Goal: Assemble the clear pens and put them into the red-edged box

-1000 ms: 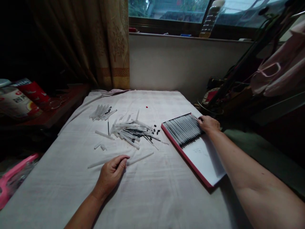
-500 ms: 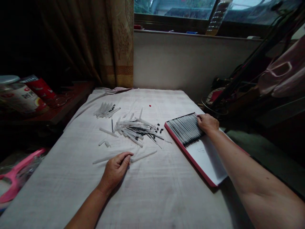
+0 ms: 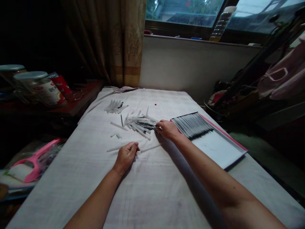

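On the white cloth, my left hand (image 3: 127,156) rests with thumb and fingers pressed together; whatever they hold is hidden. One clear pen barrel (image 3: 150,148) lies against its fingertips, and another slim barrel (image 3: 113,149) shows on its other side. My right hand (image 3: 166,128) reaches to the right end of a loose pile of clear pen barrels and dark refills (image 3: 139,124). Its fingers are pinched there, on something too small to make out. Beside that hand, a shallow red-edged box (image 3: 214,156) holds a row of pens with black ends (image 3: 193,124).
A smaller bunch of pens (image 3: 115,106) lies at the back left, and short white pen caps (image 3: 116,135) lie nearer. A tiny red piece (image 3: 155,104) sits toward the back. Jars (image 3: 45,89) stand on a dark side table; a pink-handled object (image 3: 35,162) is at the left.
My right hand has left the row of pens in the box and moved left to the pile. My left hand stays by the same barrels. The view has shifted slightly.
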`<state>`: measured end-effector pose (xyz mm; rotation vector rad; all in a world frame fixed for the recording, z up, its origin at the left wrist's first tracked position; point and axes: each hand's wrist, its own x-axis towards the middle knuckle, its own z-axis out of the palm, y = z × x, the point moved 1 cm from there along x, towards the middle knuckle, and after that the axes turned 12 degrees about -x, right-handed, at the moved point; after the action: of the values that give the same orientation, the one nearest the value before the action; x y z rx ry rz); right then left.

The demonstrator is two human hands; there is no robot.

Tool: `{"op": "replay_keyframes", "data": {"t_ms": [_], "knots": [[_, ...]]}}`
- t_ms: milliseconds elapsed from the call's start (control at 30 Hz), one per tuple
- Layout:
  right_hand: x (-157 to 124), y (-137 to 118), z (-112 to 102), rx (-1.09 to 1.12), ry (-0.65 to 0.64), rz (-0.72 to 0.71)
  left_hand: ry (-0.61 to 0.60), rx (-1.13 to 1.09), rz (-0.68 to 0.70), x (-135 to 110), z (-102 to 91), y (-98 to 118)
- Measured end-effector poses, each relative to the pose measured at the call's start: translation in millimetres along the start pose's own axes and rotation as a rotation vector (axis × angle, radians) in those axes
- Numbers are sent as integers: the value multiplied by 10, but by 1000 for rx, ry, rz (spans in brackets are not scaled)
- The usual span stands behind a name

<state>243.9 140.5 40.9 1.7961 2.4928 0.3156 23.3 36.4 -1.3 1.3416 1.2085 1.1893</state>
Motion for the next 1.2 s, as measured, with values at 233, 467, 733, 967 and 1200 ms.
{"op": "replay_keyframes", "data": {"t_ms": [233,467,733,967,1200], "knots": [[-127,-264,40,13,63,107,-26,-69,-8,15,-6,-41],[-78,-533,62,29,-32,122,-28,-73,9,16,-3,-54],[-238,-482,133,116,-1,172,-52,33,53,7,2,-27],[-148,-526,67,75,-57,189,-58,99,81,-8,-7,-19],[-502,-448,49,502,176,269,43,443,613,-114,20,119]]}}
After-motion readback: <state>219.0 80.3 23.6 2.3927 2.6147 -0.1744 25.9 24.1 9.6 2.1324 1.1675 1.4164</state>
